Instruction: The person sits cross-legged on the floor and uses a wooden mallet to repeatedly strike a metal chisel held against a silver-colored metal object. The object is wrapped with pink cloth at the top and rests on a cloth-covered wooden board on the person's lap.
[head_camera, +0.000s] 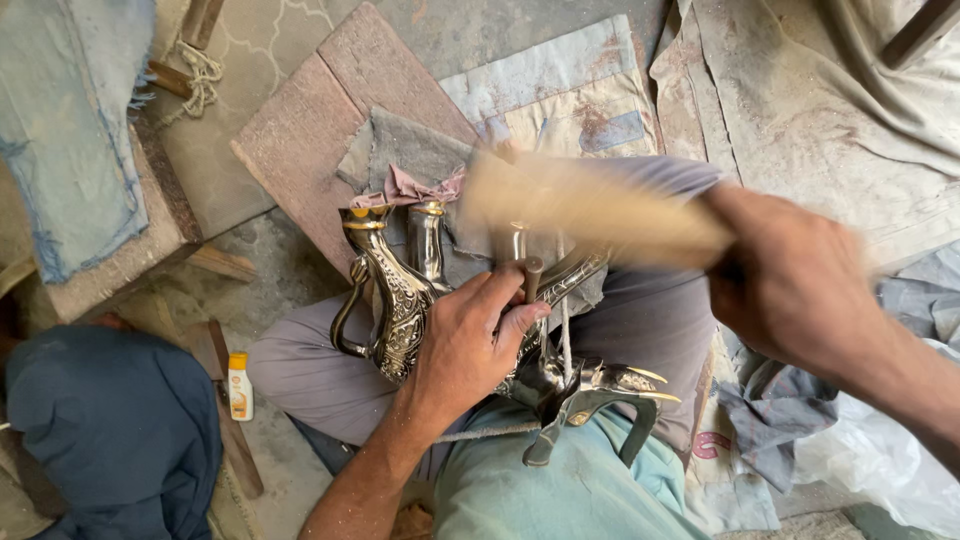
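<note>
From the head view, an engraved metal ewer (400, 300) is seen lying across the lap, with a second ornate metal piece (590, 395) just nearer, toward the right. The left hand (470, 345) is pressed on the ewer's body, its fingers (510, 290) closed around a short punch (533, 278) held upright on the metal. The right hand (790, 285) is closed around the handle of a wooden mallet (590, 205), which is blurred in motion just above the punch.

For a clean strike, it is judged that the punch should be kept square to the surface and the ewer pinned firmly against the thigh.

No counter is used: work is done seated on a dusty floor (270, 270). A stone slab (320, 130) with grey rags (410, 150) lies far of the knees, a small bottle (239, 385) at the near left, and worn cloths (800, 100) to the right.
</note>
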